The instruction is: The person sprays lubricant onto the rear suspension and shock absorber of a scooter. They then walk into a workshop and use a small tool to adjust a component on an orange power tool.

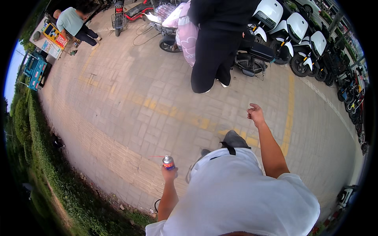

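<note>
With our left hand (pixel 169 173) wrapped around the spray can (pixel 168 163) over the paving (pixel 130 129) and our right hand (pixel 256 113) well apart, loosely curled, we judge the can light, rigid and slick, best gripped around its body.

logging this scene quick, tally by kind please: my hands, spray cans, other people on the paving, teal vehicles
Your hands: 2 (left hand, right hand)
Spray cans: 1 (spray can in the left hand)
Other people: 2 (person in black, person in pale top)
Teal vehicles: 1 (teal vehicle, far left)
Total: 6
</note>
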Demonstrator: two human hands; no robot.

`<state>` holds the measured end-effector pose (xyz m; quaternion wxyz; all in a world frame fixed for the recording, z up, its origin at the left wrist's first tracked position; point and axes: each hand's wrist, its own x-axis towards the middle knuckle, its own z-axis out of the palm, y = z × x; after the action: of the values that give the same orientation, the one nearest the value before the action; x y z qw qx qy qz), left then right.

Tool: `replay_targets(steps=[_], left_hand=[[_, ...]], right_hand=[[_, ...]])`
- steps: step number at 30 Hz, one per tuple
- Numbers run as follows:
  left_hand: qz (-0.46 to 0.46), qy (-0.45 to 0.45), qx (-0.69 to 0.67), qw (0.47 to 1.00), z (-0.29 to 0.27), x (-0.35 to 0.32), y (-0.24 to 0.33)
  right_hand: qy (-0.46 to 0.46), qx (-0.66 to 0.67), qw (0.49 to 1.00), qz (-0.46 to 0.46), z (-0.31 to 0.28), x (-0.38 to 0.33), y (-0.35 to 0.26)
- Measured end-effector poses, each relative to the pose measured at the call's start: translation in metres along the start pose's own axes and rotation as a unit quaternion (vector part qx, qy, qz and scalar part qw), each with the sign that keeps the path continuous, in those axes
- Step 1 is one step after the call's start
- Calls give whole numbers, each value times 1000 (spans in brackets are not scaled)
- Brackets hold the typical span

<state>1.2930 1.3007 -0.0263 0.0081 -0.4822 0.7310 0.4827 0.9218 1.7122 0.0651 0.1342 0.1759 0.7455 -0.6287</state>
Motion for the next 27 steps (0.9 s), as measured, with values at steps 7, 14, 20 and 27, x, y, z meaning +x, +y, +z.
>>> replay_targets(steps=[7, 14, 20, 27], left_hand=[[-96, 86, -52, 990, -40, 31, -49], [-138, 134, 10, 981, -43, 50, -40], [-165, 206, 44, 964, -88, 167, 6], [-118, 219, 13, 968, -159, 317, 59]], right_hand=[[-55, -103, 993, 21, 48, 51, -14], [-308, -577, 757, -7, 90, 48, 150], [-347, -522, 779, -6, 292, 157, 69], [-369, -453, 780, -225, 542, 257, -154]])
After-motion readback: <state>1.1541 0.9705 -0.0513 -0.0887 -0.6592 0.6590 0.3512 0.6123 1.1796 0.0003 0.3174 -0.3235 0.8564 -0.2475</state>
